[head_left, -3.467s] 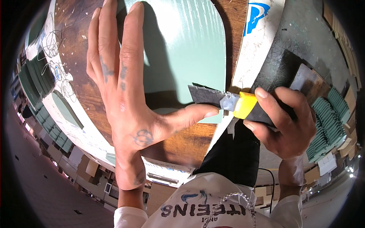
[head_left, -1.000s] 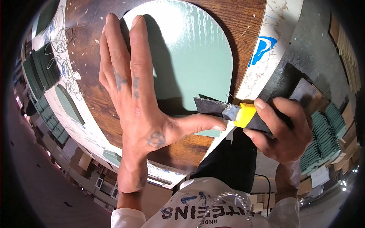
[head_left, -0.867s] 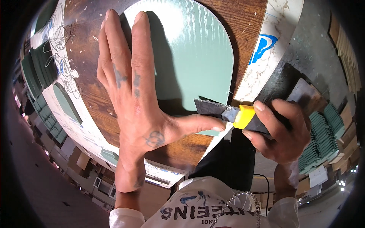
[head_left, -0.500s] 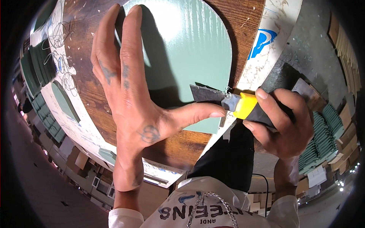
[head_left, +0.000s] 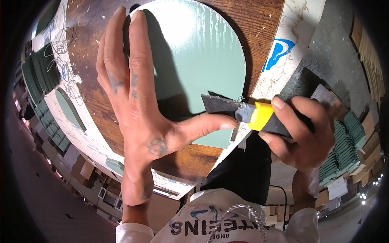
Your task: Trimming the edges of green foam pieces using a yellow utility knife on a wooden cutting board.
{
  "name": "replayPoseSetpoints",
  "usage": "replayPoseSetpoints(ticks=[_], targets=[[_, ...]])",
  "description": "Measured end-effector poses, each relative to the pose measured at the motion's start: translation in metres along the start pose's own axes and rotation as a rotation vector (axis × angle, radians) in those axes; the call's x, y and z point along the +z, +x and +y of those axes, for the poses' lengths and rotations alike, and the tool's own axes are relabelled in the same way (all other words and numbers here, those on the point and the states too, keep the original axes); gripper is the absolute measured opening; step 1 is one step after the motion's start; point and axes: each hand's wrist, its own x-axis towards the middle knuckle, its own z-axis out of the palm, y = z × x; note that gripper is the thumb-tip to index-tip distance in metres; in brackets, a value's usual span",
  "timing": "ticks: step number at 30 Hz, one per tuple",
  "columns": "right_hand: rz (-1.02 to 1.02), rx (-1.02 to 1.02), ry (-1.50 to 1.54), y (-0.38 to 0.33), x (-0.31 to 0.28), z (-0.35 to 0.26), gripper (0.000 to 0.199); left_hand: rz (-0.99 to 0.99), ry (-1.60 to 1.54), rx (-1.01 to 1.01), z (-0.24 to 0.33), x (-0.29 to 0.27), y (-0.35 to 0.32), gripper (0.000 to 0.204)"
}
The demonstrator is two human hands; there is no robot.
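A pale green arch-shaped sheet (head_left: 198,60) lies flat on a dark wooden board (head_left: 101,101). My left hand (head_left: 139,109) presses on it, fingers spread flat and pointing away, thumb stretched right toward the blade. My right hand (head_left: 302,131) grips a utility knife (head_left: 259,115) with a yellow and black handle. Its dark blade (head_left: 219,104) rests on the sheet's right edge, close to my left thumb tip.
Stacks of green arched pieces stand at the left (head_left: 38,75) and at the lower right (head_left: 344,162). A white panel with blue marks (head_left: 283,52) borders the board on the right. Cardboard boxes (head_left: 85,170) sit on the floor below.
My left hand has shifted slightly on the sheet, fingers drawing closer together. The knife stays at the sheet's right edge with barely any movement.
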Motion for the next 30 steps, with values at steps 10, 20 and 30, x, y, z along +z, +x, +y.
replayPoseSetpoints(ticks=[10, 20, 30], targets=[[0.082, 0.122, 0.144, -0.008, 0.008, -0.01, 0.047, -0.207, 0.127, 0.019, -0.001, -0.007, 0.0, 0.152], [-0.002, 0.021, 0.045, -0.003, 0.005, -0.005, 0.042, -0.016, 0.005, 0.005, -0.006, 0.002, -0.006, 0.146], [0.0, -0.001, 0.014, 0.005, 0.002, 0.004, 0.029, 0.044, -0.038, -0.011, -0.006, 0.006, -0.001, 0.139]])
